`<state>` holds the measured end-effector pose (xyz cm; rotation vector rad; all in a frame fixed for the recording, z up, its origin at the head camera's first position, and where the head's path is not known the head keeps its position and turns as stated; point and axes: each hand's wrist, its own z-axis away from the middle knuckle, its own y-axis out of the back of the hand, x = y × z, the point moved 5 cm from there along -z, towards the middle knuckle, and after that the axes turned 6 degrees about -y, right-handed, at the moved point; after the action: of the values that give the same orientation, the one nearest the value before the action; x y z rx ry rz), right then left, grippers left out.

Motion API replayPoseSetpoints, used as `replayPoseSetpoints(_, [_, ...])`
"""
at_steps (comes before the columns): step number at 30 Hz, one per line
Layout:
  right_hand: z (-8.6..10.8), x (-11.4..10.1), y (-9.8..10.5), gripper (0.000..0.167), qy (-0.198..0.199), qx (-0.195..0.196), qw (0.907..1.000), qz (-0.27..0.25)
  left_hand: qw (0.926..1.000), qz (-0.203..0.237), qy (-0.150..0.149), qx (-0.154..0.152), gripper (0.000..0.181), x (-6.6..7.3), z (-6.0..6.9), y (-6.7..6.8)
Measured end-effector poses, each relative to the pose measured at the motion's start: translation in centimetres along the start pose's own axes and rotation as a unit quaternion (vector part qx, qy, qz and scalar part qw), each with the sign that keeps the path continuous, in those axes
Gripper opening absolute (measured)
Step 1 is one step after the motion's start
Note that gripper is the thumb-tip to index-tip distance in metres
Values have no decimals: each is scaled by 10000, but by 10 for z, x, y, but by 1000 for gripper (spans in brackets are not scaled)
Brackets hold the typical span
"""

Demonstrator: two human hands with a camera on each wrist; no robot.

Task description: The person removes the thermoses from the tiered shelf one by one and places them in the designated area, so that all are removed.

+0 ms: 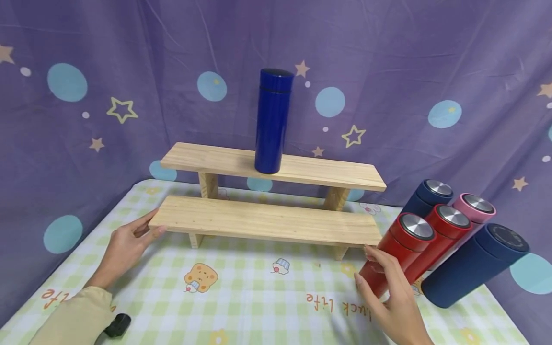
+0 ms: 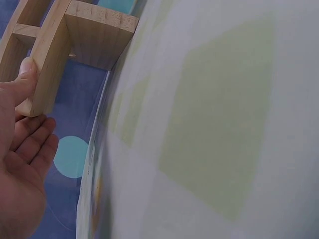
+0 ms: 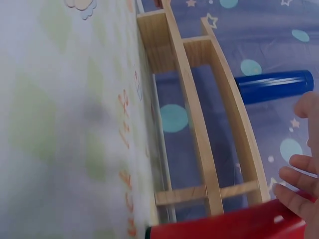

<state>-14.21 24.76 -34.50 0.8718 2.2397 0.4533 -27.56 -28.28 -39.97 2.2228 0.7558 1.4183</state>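
A two-tier wooden shelf [image 1: 263, 221] stands on the table. My left hand [image 1: 129, 242] holds the left end of its lower board, thumb on the front corner and fingers around the end; the left wrist view shows the thumb [image 2: 27, 74] against the wood. A shiny blue thermos bottle [image 1: 272, 124] stands upright on the upper board. By the lower board's right end, my right hand [image 1: 390, 297] is spread beside the front red thermos bottle [image 1: 396, 249]; in the right wrist view its fingers [image 3: 294, 199] overlap the bottle without curling round it. Whether they touch is unclear.
Behind that red bottle stand another red thermos [image 1: 448, 225], a pink thermos [image 1: 476, 206] and a dark blue one [image 1: 427, 196]. A larger navy thermos [image 1: 474, 266] stands at far right. A small black object [image 1: 118, 326] lies near my left sleeve. A purple curtain [image 1: 181, 57] hangs behind.
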Motion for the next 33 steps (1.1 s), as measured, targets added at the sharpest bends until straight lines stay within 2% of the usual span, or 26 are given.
replayPoseSetpoints(5, [16,5,16,69,-94,564,9983,-126,10000,1,48,-34,68,-1,2,1])
replayPoseSetpoints(8, [23,7,26,70,-336,982,9942,-275,10000,7,29,-23,67,-1,3,2])
replayPoseSetpoints(12, [32,13,37,68,-1094,1498,9826,-80,10000,-3,-42,-2,66,0,3,2])
replayPoseSetpoints(15, [36,19,42,68,-1650,1693,9716,135,10000,-51,-73,9,66,1,2,1])
replayPoseSetpoints(20, [38,30,42,72,-1601,2086,9647,174,9999,-58,-80,57,66,1,1,0])
replayPoseSetpoints(25, [36,43,36,78,-1813,2073,9611,214,9999,-1,-59,84,66,1,1,0])
replayPoseSetpoints(33, [32,60,21,88,-2580,1574,9531,-138,10000,33,12,50,67,-1,1,0])
